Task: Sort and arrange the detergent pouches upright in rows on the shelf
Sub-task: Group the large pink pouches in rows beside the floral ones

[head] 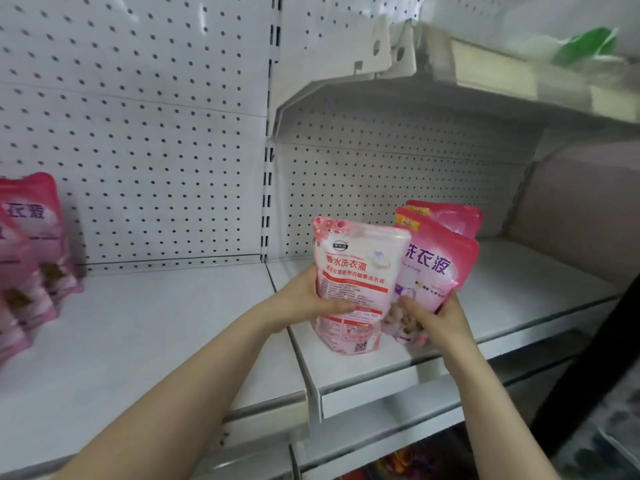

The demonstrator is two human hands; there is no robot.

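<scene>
My left hand (313,299) is clamped on the pale pink soft plastic detergent pouch with the red band (353,289), thumb across its front and fingers behind. The pouch stands on the white metal shelf (519,323) near the front lip, leaning slightly to the right. My right hand (433,317) is closed on the lower part of the darker pink plastic pouch with purple lettering (433,268), which stands just beside the pale one and touches it, partly behind its right edge. A third pink pouch of the same print (450,216) stands directly behind that one, close to the white perforated back panel (173,150).

To do this step well, I would keep both bases flat on the shelf, square the two front pouches so their faces point outward, and bring their bottom edges to one line. The soft packs look likely to slump, so I would press the gussets down before letting go, one hand at a time.

Well apart on the left shelf section, a cluster of pink pouches (31,258) stands in blur at the frame edge. Above, a white upper shelf (450,95) overhangs.
</scene>
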